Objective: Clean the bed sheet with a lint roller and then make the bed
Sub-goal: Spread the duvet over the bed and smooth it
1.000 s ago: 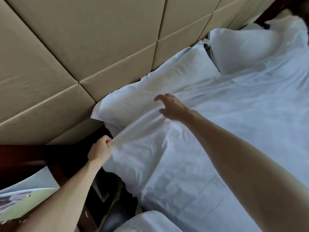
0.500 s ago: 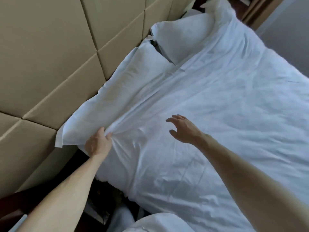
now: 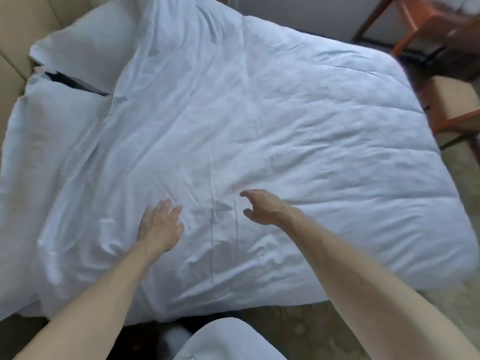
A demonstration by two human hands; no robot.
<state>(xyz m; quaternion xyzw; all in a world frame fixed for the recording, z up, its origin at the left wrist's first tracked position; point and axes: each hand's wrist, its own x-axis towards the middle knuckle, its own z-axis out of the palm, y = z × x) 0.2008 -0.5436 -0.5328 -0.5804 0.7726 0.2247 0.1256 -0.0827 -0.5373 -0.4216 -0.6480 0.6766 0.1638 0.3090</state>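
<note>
Sheet point(image 3: 259, 113) lay spread beneath both my hands; my left hand point(image 3: 159, 224) rested flat on it, fingers straight, and my right hand point(image 3: 262, 207) was beside it, fingers loosely curved, holding nothing.

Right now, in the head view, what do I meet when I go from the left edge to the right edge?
Beige headboard → white pillows → left hand → right hand → orange wooden chair.

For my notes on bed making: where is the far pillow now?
In the head view the far pillow lies at upper left, against the beige headboard, just beyond the near pillow.
</note>
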